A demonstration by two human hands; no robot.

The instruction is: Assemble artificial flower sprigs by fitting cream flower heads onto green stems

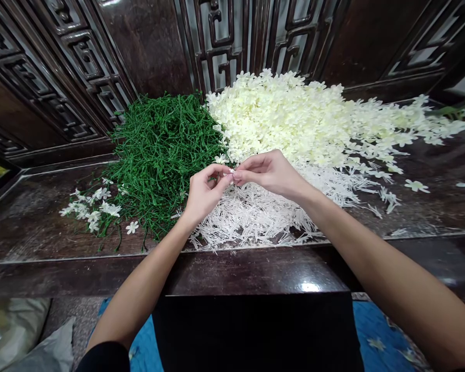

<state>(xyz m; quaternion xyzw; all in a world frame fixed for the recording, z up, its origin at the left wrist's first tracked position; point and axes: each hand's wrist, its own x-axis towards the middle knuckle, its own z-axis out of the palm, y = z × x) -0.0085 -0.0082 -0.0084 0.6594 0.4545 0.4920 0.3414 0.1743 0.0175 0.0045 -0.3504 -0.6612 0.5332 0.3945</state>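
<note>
Head view, forward-down, close over table point(42, 227)

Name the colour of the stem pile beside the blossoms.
Green; the stem pile shows best in the head view.

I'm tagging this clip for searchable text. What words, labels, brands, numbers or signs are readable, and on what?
None readable. The carved wood panels carry only geometric fretwork, no letters. The green stems, cream flowers, white plastic pieces and blue cloth bear no marks. The small white piece pinched between left hand and right hand is too small to tell.
</note>
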